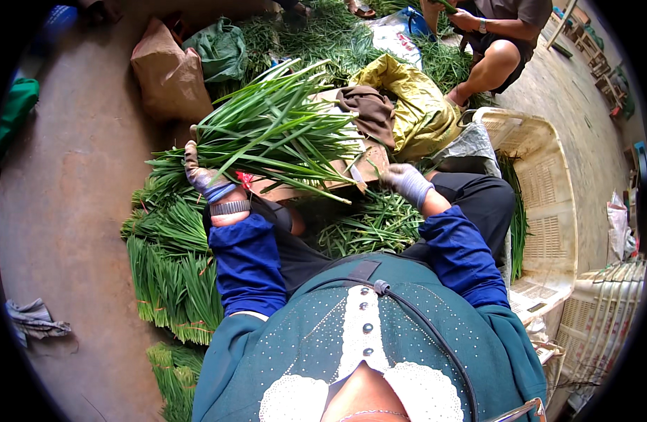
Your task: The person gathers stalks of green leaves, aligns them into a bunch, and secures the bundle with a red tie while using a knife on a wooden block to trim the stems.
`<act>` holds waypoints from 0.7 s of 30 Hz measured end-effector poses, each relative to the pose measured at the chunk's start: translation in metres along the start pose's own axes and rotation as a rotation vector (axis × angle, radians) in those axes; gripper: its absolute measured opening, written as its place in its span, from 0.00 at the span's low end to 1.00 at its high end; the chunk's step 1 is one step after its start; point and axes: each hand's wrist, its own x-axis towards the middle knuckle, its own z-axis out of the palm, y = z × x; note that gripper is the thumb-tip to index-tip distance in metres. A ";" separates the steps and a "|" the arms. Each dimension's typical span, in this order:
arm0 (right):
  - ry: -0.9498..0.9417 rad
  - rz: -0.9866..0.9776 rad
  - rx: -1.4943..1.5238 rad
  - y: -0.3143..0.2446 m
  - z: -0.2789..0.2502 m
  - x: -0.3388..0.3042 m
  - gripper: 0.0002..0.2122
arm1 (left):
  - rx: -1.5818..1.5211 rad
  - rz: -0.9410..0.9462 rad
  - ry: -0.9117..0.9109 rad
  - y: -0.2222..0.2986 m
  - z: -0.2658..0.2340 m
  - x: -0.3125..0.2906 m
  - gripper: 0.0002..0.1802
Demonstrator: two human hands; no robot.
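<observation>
In a thin glove, my left hand [201, 169] is closed round the left side of a bunch of garlic chives [274, 133], long flat green leaves with pale ends pointing right. The bunch lies slanted over a low wooden board [369, 163], its lower stalks reaching past the near edge. My right hand [408, 184], gloved as well, is at the board's right end, apart from the bunch. Its fingers are pressed together, with a thin green scrap by the tips; I cannot make out what they hold. A brown cloth [367, 112] lies on the board's far side.
Tied green bundles [176, 281] are stacked at my left. Loose leaves [369, 224] lie between my knees. A yellow sack [415, 105] is beyond the board, and a cream plastic crate [548, 190] stands at my right. Another person [502, 42] sits at the far right, holding greens.
</observation>
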 end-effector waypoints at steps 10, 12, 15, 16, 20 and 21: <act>-0.162 -0.138 0.382 -0.065 -0.008 -0.013 0.19 | 0.140 0.078 0.105 0.006 -0.013 0.005 0.13; -0.286 -0.226 0.361 -0.090 0.000 -0.015 0.24 | 0.123 0.047 0.072 0.004 -0.002 -0.005 0.14; -0.400 -0.330 0.296 -0.119 0.020 -0.017 0.35 | 0.082 -0.014 0.088 -0.001 -0.010 0.006 0.13; -0.327 -0.404 0.118 -0.116 0.028 -0.013 0.33 | 0.066 -0.026 0.099 -0.003 -0.015 0.011 0.14; -0.180 -0.433 -0.042 -0.107 0.043 -0.010 0.23 | 0.029 0.002 0.056 -0.010 -0.013 0.007 0.17; -0.155 -0.440 0.038 -0.107 0.046 -0.011 0.22 | 0.022 0.013 0.046 -0.010 -0.013 0.006 0.18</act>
